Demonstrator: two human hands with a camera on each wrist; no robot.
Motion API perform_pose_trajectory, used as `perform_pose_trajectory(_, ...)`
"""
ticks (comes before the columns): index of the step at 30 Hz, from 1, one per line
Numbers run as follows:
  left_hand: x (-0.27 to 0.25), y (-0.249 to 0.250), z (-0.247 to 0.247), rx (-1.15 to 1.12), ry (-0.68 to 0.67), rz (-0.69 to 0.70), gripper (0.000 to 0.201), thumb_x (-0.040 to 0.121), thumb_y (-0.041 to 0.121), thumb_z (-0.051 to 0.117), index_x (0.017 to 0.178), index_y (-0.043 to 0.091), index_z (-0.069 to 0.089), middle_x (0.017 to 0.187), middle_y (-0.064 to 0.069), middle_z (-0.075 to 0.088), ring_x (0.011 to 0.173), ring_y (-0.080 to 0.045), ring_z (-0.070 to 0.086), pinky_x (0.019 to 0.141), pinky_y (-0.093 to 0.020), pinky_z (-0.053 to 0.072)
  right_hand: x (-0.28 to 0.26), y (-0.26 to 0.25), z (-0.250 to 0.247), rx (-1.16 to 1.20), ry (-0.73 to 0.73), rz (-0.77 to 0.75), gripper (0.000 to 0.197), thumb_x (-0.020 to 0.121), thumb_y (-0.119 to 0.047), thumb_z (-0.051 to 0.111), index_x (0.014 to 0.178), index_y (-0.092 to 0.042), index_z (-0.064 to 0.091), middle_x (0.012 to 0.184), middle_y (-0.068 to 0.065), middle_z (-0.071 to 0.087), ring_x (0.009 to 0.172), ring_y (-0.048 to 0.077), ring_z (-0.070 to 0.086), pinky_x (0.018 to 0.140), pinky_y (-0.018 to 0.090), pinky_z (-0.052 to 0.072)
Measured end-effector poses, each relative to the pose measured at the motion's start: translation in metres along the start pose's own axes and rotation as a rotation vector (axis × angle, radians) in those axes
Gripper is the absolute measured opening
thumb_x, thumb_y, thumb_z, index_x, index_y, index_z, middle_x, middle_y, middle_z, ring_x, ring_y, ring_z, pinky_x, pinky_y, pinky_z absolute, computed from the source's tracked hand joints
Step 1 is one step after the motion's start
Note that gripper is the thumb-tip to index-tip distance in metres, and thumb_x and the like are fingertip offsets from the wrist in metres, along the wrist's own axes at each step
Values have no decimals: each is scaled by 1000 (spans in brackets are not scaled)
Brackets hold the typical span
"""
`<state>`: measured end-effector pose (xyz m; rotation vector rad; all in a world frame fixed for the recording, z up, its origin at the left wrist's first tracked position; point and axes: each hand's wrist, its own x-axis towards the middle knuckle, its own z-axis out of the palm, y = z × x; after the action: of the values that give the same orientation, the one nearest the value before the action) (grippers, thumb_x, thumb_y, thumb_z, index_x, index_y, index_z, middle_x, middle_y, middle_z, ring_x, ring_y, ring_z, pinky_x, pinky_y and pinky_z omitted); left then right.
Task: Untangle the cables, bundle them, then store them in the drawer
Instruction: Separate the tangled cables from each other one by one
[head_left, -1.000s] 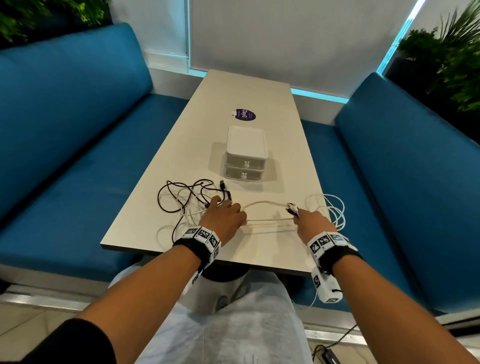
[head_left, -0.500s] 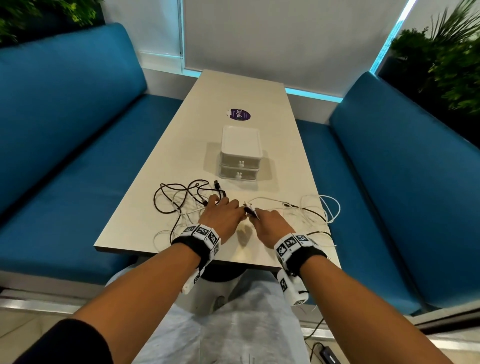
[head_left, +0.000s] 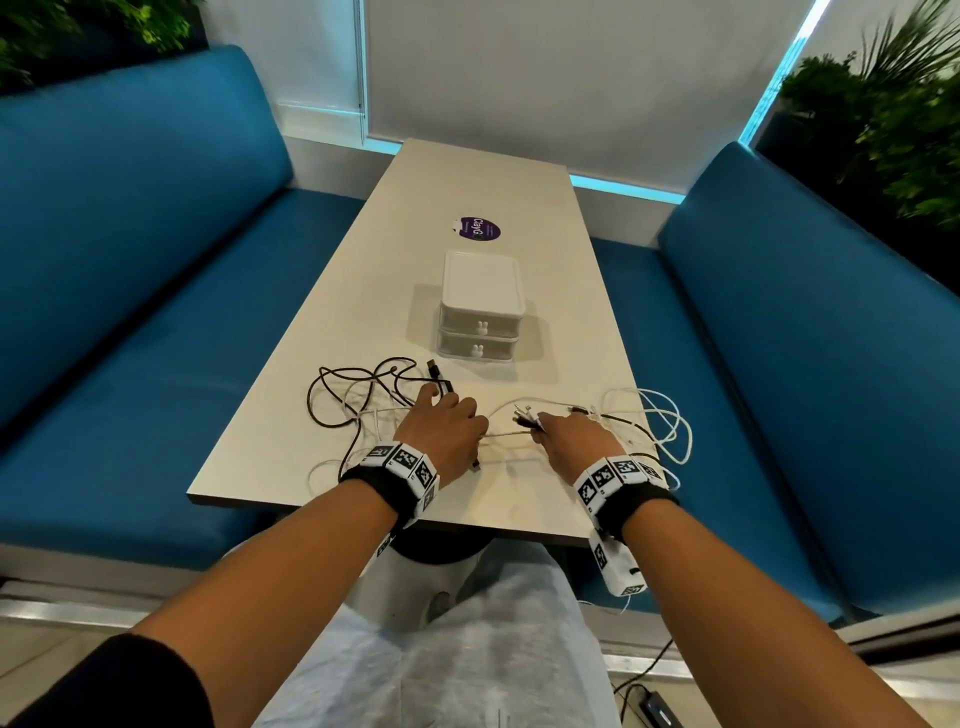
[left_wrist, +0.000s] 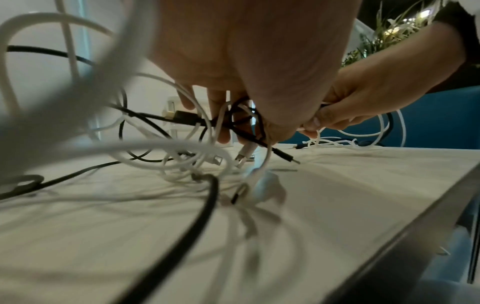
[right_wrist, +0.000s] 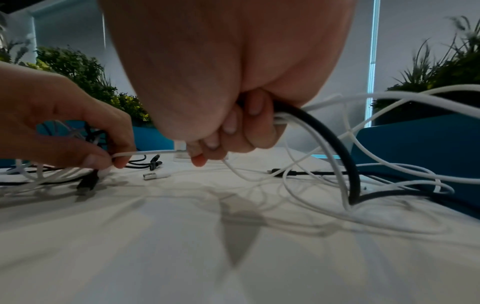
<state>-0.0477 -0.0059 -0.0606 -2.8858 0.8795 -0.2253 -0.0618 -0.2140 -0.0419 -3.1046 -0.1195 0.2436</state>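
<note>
Here, two hands (head_left: 441, 423) (head_left: 574, 434) gripping tangled cables (head_left: 358, 400), two closed drawers (head_left: 480, 332).

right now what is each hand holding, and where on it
Right hand grips a bunch of white and black cables near their plug ends. Left hand pinches one white cable partway along.

From the head view both hands' fingertips are hidden under their backs, the drawer unit (head_left: 480, 306) shows no contents, and near cable loops (left_wrist: 78, 86) blur.
</note>
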Motion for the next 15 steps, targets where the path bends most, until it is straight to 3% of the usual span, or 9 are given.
perform_pose_trajectory(5,-2,7,0,19,-41,-43,28,90,32,51,114,21,62,115,-1,58,112,-26,49,106,-50,25,-2,-2,2,-26,-3,19,27,102,-34,37,115,-17,53,99,14,61,87,33,62,67,36,47)
perform_pose_trajectory(10,-4,3,0,5,-87,-106,40,84,28,54,124,23,52,118,-1,57,118,-25,47,114,-55,13,-2,-5,-5,-9,20,47,25,101,-28,38,114,-15,55,91,12,59,80,31,59,68,37,50)
perform_pose_trajectory(15,-14,-18,4,56,-96,-156,33,89,28,50,120,19,57,122,-3,56,120,-26,45,113,-55,15,-10,26,-17,-2,-10,272,29,95,-12,40,116,-11,60,110,13,66,98,33,65,74,37,50)
